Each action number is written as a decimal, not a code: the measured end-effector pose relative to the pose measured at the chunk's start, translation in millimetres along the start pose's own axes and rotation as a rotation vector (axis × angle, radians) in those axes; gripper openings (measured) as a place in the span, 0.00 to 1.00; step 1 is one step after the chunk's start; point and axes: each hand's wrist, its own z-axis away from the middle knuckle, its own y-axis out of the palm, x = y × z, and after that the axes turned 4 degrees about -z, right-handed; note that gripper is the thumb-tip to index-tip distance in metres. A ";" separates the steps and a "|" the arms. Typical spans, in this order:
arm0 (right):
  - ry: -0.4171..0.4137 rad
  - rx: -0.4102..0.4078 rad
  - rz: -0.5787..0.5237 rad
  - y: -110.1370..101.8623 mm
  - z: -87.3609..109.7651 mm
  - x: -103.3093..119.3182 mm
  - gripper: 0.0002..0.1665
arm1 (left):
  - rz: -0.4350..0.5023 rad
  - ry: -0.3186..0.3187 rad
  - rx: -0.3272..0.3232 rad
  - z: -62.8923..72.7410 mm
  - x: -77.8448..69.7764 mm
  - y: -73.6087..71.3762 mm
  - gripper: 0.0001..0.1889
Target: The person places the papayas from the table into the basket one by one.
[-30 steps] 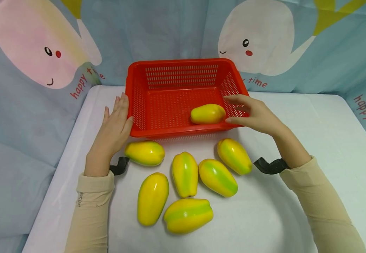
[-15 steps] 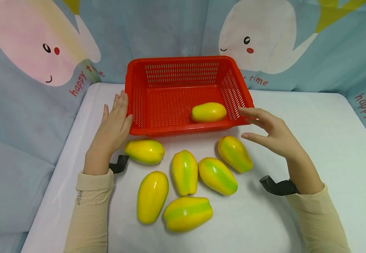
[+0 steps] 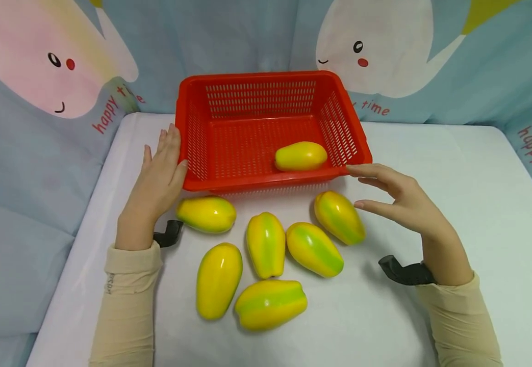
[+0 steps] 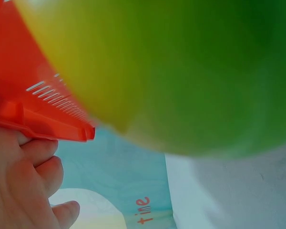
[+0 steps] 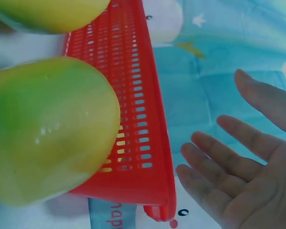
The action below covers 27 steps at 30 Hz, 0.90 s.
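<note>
Left hand (image 3: 153, 178), fingers extended, is resting against the basket (image 3: 247, 182), probably steadying it, while right hand (image 3: 399, 199) is hovering by a fruit (image 3: 339, 217), thumb and fingers apart, holding nothing.

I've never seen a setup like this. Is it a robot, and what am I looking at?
No robot here: these are a person's bare left hand and bare right hand. The wide picture comes from a camera worn on the head; the two close-ups come from cameras on the wrists, so whatever is nearest looks huge.

On the white table stands a red plastic basket with slotted walls; one shiny yellow oval fruit lies inside. Six shiny yellow-and-green oval fruits lie in front of it. Behind hangs a blue cloth with cartoon figures.

No fruit is held: the left hand rests against the basket's left side, and the right hand is open near its front right corner.
</note>
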 end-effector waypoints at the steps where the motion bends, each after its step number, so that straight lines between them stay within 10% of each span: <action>1: 0.009 0.015 0.014 -0.7 0.5 0.4 0.39 | 0.001 0.000 0.000 0.1 -0.1 -0.4 0.32; 15: 0.218 0.246 0.170 -1.5 2.7 -4.4 0.31 | 0.005 -0.004 0.002 0.0 -0.5 -1.3 0.32; 27: 0.214 0.300 0.151 0.3 2.5 -12.3 0.31 | 0.014 -0.004 0.000 -0.1 -1.7 -1.3 0.32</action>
